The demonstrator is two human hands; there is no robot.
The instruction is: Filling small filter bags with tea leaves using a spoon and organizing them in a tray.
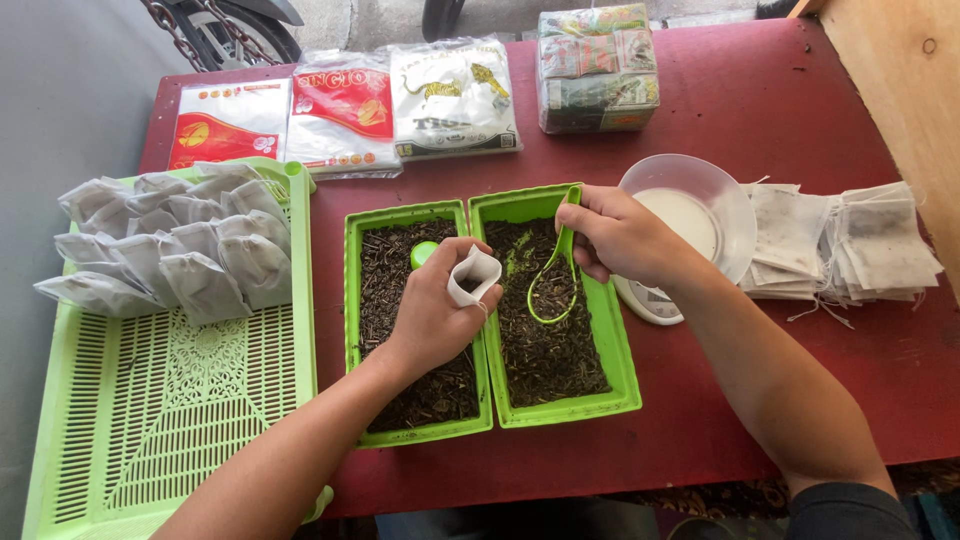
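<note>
holding a pouch (473, 276) in left hand (432, 318), right hand (620, 238) gripping scoop (553, 270) beside it.

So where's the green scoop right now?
In the right hand, the green scoop dips into the right-hand green tray of dried leaves, beside the left hand's small white bag.

Three flat plastic packets (340, 110) and a wrapped bundle (597, 68) line the table's far edge.

Dark red table (760, 100); grey floor (60, 90) left; pale wooden board (900, 70) top right; daylight.
</note>
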